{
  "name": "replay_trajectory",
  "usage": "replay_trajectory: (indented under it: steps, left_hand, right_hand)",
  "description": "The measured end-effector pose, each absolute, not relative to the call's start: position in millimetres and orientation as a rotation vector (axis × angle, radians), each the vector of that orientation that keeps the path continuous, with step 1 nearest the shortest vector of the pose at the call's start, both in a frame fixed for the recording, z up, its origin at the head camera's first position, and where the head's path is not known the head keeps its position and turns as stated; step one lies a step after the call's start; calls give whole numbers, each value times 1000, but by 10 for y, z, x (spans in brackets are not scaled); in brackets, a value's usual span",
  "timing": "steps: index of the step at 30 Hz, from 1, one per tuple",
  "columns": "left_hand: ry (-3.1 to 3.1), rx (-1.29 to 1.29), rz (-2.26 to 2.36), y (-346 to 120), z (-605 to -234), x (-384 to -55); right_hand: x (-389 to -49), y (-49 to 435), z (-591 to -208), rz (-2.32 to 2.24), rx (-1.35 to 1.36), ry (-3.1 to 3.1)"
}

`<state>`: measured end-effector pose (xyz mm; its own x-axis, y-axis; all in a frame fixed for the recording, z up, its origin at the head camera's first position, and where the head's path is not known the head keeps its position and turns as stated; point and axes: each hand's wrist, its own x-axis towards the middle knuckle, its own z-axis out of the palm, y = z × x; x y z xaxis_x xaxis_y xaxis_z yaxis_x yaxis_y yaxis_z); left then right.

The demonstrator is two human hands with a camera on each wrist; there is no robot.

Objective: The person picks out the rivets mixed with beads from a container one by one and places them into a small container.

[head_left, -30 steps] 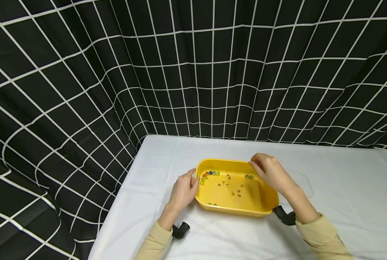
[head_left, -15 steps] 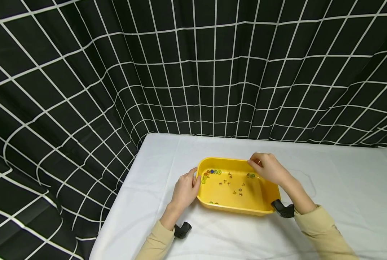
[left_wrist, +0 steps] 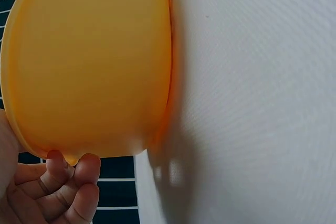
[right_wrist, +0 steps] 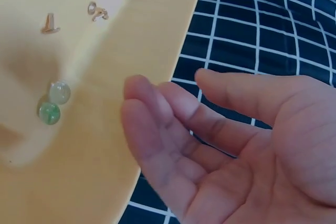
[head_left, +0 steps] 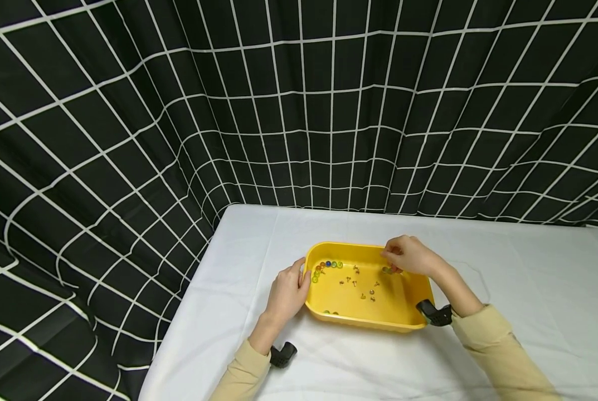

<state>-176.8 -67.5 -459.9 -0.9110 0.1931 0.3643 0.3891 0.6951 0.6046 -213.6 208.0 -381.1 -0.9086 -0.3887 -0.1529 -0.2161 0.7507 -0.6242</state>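
My left grip (head_left: 285, 291) clamps the yellow tub (head_left: 369, 322) at lower centre; my right grip (head_left: 413, 257) is empty, thumb apart from fingers; marbles (head_left: 328, 264) edge the tub, brass fasteners (head_left: 354, 283) lie scattered; handling looks unfinished.

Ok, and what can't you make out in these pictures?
Head view: round greenish glass marbles, partly hidden by the near wall of the yellow rectangular plastic tray.
Head view: a small reddish shape by the bare right grip, blurred, too small to identify.
Head view: details of the tiny gold metal pins, too small.
Left wrist view: the tray's contents, hidden by its wall.
Right wrist view: part of the tray, cut off by the left edge.
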Motion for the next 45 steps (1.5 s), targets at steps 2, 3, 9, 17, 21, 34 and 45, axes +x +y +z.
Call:
replay_trajectory:
  steps: [2,3,9,17,21,34,45]
  left_hand:
    - [-2610,-473,-1027,-677,-4608,-1772]
    - [-2591,-485,-1016,-678,-4617,-1776]
    - [-2578,-489,-1015,-675,-4623,-1780]
    - [-2624,-465,-1037,-668,-4600,-1767]
    - [-2628,-463,-1037,-667,-4603,-1762]
    - [-2626,-460,-1047,-670,-4597,-1758]
    - [-2640,-459,-1051,-668,-4597,-1760]
  right_hand:
    - [-2160,2078,-3822,-901,-460,2629]
    - [-2173,2078,-3830,-901,-446,2605]
    - [-2230,2075,-3895,-922,-383,2494]
    - [-2277,2069,-3970,-977,-393,2412]
    - [-2291,2065,-3987,-998,-397,2383]
    - [-2315,2034,-4089,-1018,-278,2290]
    - [-2339,2028,-4186,-988,-235,2255]
